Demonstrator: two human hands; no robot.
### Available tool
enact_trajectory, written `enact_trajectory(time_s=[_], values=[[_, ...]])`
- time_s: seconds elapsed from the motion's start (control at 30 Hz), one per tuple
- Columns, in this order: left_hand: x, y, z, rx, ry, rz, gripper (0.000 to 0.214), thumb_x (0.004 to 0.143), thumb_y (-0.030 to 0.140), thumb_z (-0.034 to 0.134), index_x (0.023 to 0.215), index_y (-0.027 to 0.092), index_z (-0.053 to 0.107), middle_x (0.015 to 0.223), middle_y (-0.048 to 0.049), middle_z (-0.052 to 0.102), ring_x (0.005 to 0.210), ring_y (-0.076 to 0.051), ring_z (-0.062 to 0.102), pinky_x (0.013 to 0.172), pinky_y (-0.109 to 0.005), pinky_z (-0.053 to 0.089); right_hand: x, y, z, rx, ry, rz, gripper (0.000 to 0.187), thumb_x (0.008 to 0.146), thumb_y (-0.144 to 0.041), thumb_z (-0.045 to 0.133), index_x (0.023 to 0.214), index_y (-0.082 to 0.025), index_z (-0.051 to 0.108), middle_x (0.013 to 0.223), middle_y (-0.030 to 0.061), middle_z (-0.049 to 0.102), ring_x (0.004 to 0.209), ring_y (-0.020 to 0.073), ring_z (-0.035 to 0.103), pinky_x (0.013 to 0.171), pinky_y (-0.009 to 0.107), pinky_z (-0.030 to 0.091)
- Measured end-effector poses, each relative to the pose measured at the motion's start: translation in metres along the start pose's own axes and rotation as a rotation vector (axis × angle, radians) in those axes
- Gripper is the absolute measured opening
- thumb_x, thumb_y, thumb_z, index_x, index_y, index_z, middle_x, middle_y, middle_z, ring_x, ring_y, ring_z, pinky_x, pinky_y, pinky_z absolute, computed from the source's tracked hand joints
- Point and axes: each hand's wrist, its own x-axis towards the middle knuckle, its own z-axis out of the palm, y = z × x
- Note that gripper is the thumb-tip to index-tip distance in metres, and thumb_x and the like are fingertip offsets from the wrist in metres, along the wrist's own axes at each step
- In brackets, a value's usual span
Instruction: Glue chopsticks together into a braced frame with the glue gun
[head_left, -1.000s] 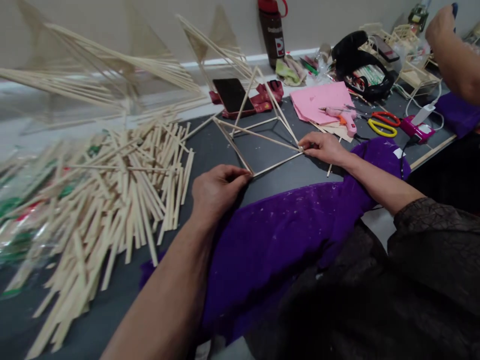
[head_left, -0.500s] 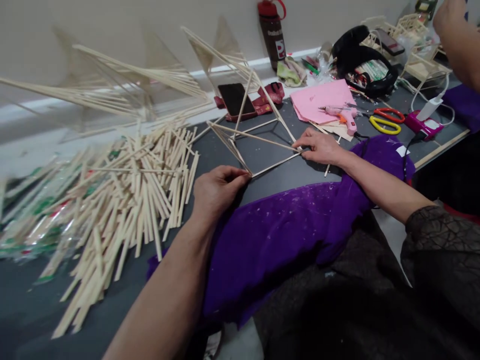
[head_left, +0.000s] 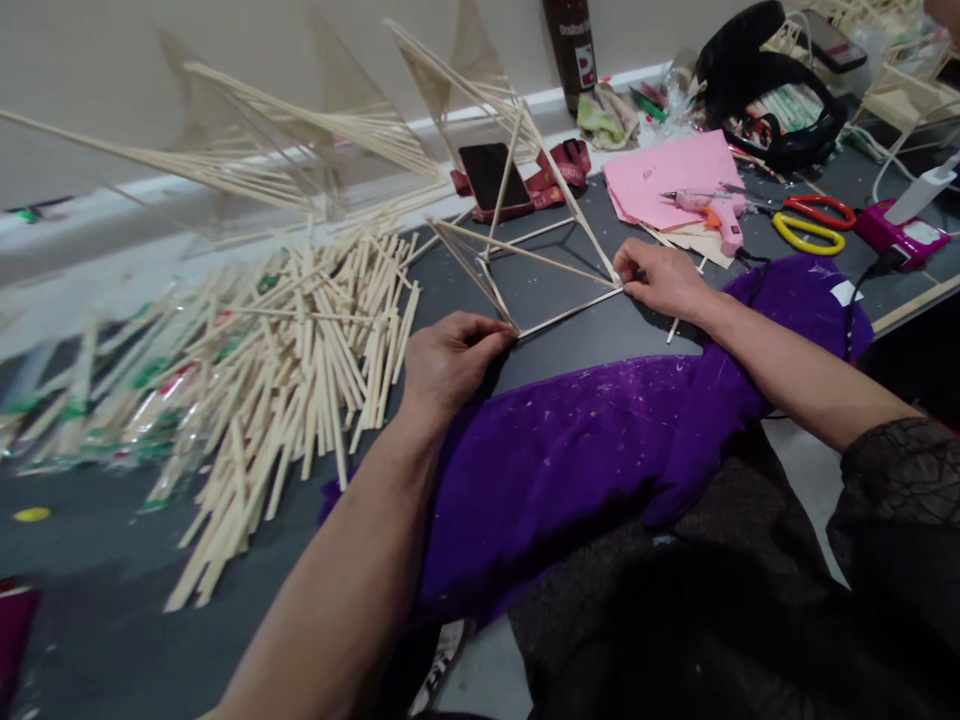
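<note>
A wooden stick frame (head_left: 570, 312), built from thin pale sticks joined at corners, stands on the grey table in front of me. My left hand (head_left: 454, 365) pinches its near left corner between thumb and fingertips. At the near right corner, the fingers of my right hand (head_left: 667, 282) are closed, thumb against curled fingers, gripping the joint. One thin stick runs between my two hands. Just left of my left hand lies a big pile of loose wooden sticks (head_left: 300, 370). A purple cloth (head_left: 555, 470) covers the table edge below both hands.
Behind the frame lie a phone (head_left: 493, 182) and a red lanyard (head_left: 556, 176). To the right are pink sheets (head_left: 660, 178), a pink glue gun (head_left: 727, 222), scissors (head_left: 808, 236) and a magenta power adapter (head_left: 900, 235). A larger stick structure (head_left: 337, 130) leans along the wall.
The view has shifted, so everything sits further right and higher. My right fingers have curled in at the corner. My left hand keeps its pinch. Another person's arm has mostly left the upper right.
</note>
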Motion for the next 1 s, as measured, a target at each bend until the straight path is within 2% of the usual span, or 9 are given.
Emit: enact_trajectory(time_s=[0.17,0.3,0.4,0.5,0.63,0.83,1.0], values=[[0.001,0.004,-0.005,-0.026,-0.007,-0.015,0.016,0.081,0.035,0.070,0.085,0.025,0.082,0.092,-0.0026,0.081,0.091,-0.024,0.074,0.087,-0.036,0.057,0.001,-0.001,0.001,-0.024,0.000,0.015,0.028,0.086,-0.009,0.062,0.110,-0.022,0.068,0.100,0.0018,0.075,0.084,0.0171,0.064,0.079,0.032,0.044],[-0.003,0.006,-0.009,-0.147,0.015,-0.082,0.030,0.084,0.034,0.064,0.102,0.018,0.083,0.085,-0.0050,0.079,0.075,-0.019,0.070,0.077,-0.033,0.056,0.001,-0.002,0.001,-0.039,0.011,0.017,0.027,0.086,-0.009,0.062,0.109,-0.021,0.069,0.100,0.0022,0.075,0.085,0.0175,0.064,0.079,0.032,0.044],[-0.007,0.006,-0.009,-0.182,0.000,-0.049,0.037,0.079,0.034,0.073,0.111,0.018,0.081,0.092,-0.0050,0.079,0.079,-0.018,0.069,0.080,-0.032,0.056,0.001,-0.003,0.001,-0.047,0.005,0.024,0.027,0.086,-0.009,0.062,0.109,-0.021,0.070,0.101,0.0031,0.076,0.086,0.0180,0.065,0.080,0.032,0.044],[-0.009,0.007,-0.007,-0.068,-0.024,0.039,0.032,0.076,0.035,0.079,0.105,0.022,0.081,0.097,-0.0037,0.078,0.089,-0.021,0.072,0.088,-0.034,0.057,0.001,-0.004,0.000,-0.047,-0.005,0.015,0.027,0.087,-0.010,0.061,0.110,-0.021,0.070,0.102,0.0036,0.076,0.086,0.0180,0.065,0.080,0.032,0.044],[-0.006,0.008,-0.007,0.013,-0.033,0.118,0.018,0.081,0.035,0.074,0.091,0.021,0.081,0.100,-0.0049,0.077,0.097,-0.023,0.072,0.094,-0.036,0.055,0.001,-0.005,0.000,-0.047,-0.007,0.017,0.025,0.088,-0.011,0.061,0.109,-0.021,0.071,0.101,0.0032,0.076,0.086,0.0176,0.064,0.079,0.031,0.043],[-0.006,0.009,-0.011,-0.045,-0.042,0.111,0.021,0.082,0.039,0.072,0.090,0.022,0.081,0.100,-0.0046,0.078,0.094,-0.022,0.072,0.093,-0.037,0.055,0.001,-0.006,-0.001,0.021,-0.014,0.021,0.027,0.086,-0.007,0.061,0.107,-0.020,0.073,0.099,0.0027,0.076,0.085,0.0163,0.065,0.080,0.030,0.046],[-0.002,0.004,-0.006,-0.043,-0.023,0.112,0.022,0.080,0.040,0.073,0.089,0.022,0.082,0.100,-0.0053,0.079,0.097,-0.023,0.073,0.095,-0.038,0.056,0.001,-0.005,0.000,0.017,0.013,0.018,0.025,0.086,-0.007,0.061,0.103,-0.020,0.075,0.098,0.0018,0.077,0.085,0.0160,0.066,0.080,0.030,0.046]])
